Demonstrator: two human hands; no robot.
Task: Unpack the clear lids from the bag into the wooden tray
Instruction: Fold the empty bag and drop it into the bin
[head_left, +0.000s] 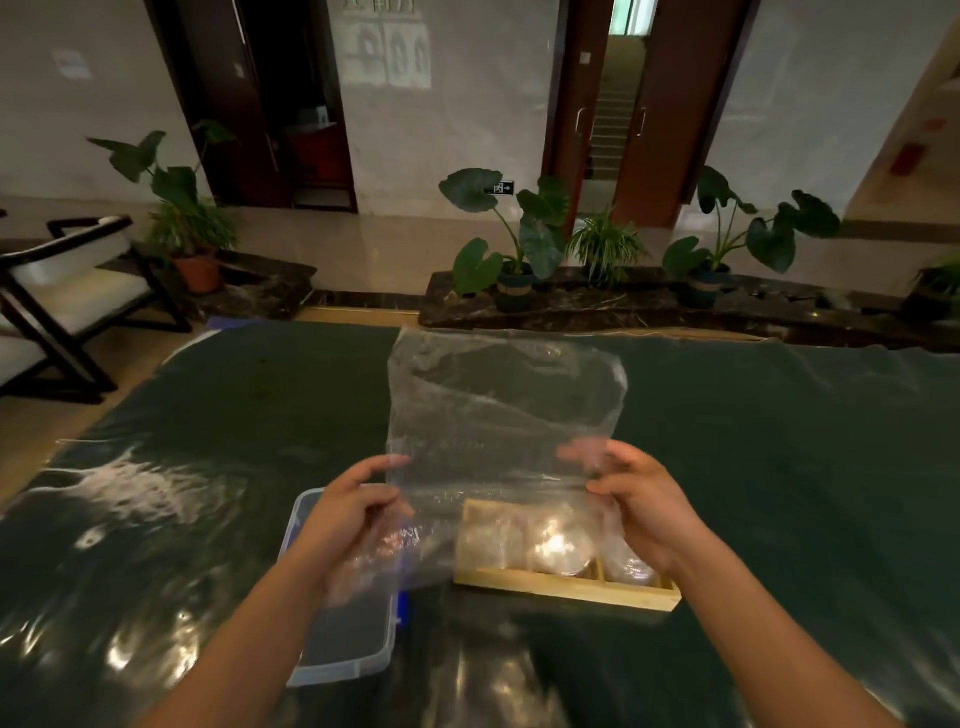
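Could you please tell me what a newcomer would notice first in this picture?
First the clear bag, held up at the centre with the left hand and right hand gripping its lower edges. Beneath it on the dark green table sits the wooden tray with clear lids inside, a plastic box to its left.

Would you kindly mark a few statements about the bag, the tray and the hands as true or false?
1. The left hand and the right hand both hold the clear bag. True.
2. The wooden tray is empty. False: clear lids lie in it.
3. A clear plastic container sits to the left of the tray. True.
4. The bag lies flat on the table. False: it is held up above the table.
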